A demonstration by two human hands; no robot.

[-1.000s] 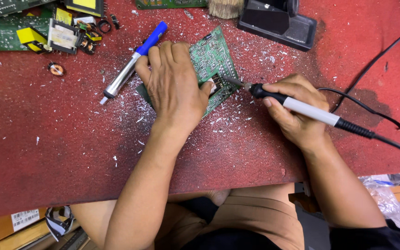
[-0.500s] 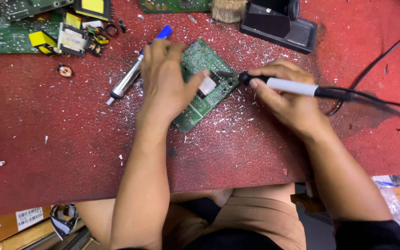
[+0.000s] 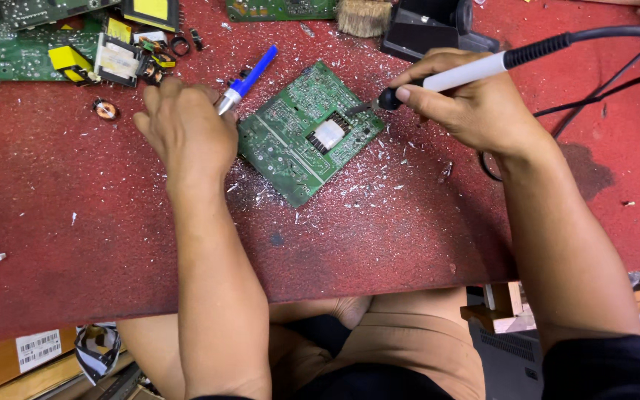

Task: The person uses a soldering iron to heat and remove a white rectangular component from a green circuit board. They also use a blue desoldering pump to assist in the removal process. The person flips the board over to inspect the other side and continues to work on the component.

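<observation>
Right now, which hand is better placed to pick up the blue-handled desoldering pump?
Left. The left hand already lies on the desoldering pump, beside the green circuit board. The right hand is occupied holding the soldering iron at the board's far edge.

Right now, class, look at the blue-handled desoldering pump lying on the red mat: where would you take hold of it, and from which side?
Probably the silver barrel of the desoldering pump, from the near-left, where the left hand already rests. It lies diagonally; its blue plunger end points away, and the green circuit board crowds its right side.
</observation>
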